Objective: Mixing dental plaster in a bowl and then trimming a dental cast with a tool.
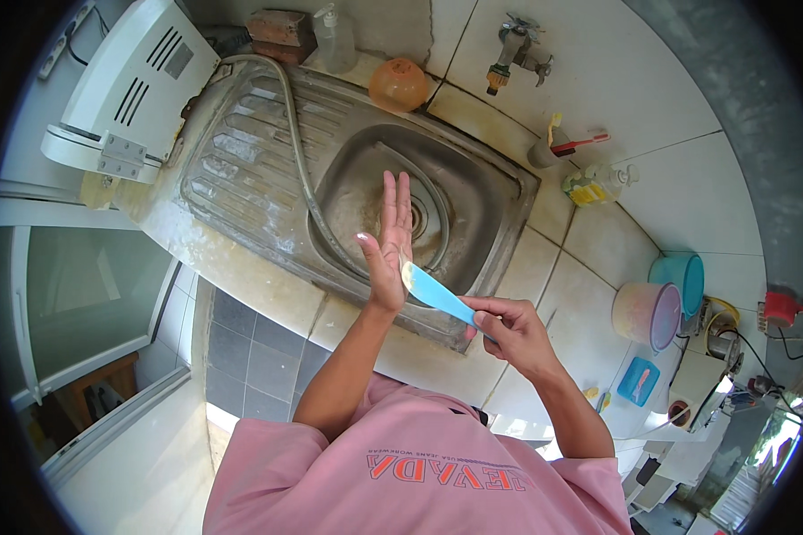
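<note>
- Our right-hand grip [512, 334] is pinched on the handle end of the light-blue, long-bladed plastic spatula [439, 294]; a light, steady pinch should suit such a slim handle, with the wrist doing the steering.
- The spatula lies aslant in front of us, its tip up and to the left, above the near side of the sink; we do best to hold its tip low so it doesn't swing.
- A smear of pale cream-coloured residue [408, 276] shows at that tip, so we should present its flat face and move slowly, lest it drop.
- Our left-hand grip [391, 259] holds nothing we can see: fingers stretched out together, thumb apart. The tip sits at the palm's edge; we cannot tell how firmly they touch. A still palm and gentle pressure seem wisest.
- Beneath lies the brushed-steel rectangular sink basin [484, 209], set in the pale tiled counter [352, 332]; staying above it lets any drips fall inside.
- The flexible grey hose [298, 147] loops into the basin, so we should steer our wrists clear of it.
- Beyond, the metal wall tap [510, 55] leaves us ample working room.
</note>
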Available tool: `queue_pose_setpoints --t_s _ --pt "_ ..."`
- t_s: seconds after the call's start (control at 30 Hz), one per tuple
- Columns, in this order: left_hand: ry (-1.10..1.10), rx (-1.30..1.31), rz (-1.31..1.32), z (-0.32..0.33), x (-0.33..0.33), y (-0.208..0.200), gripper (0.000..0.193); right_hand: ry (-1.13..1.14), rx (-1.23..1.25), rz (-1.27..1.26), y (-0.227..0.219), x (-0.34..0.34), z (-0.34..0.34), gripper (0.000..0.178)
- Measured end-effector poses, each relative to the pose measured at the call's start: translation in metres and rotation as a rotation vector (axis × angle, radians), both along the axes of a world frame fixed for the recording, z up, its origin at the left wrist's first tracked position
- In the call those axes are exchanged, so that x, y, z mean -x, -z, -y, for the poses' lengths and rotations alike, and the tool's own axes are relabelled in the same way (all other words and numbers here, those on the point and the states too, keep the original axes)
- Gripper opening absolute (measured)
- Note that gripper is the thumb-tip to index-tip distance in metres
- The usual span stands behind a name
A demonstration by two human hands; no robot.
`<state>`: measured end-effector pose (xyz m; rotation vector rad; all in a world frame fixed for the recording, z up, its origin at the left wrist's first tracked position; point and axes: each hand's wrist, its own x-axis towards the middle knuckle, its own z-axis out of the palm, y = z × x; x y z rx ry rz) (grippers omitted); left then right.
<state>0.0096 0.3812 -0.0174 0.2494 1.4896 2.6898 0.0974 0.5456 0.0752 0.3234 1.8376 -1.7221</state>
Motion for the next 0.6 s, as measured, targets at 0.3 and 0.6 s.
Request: queue_pose_setpoints --t_s 0.3,0.6 --pt "-0.171 -0.044 0.169 0.041 -0.012 0.029 0.091 0.047 -0.649 -0.61 0.122 0.02 -0.016 0.03" --pt "-0.337 -0.025 0.272 0.074 -0.031 0.026 0.083 -0.156 -0.957 -0.543 0.22 0.083 0.026 0.045"
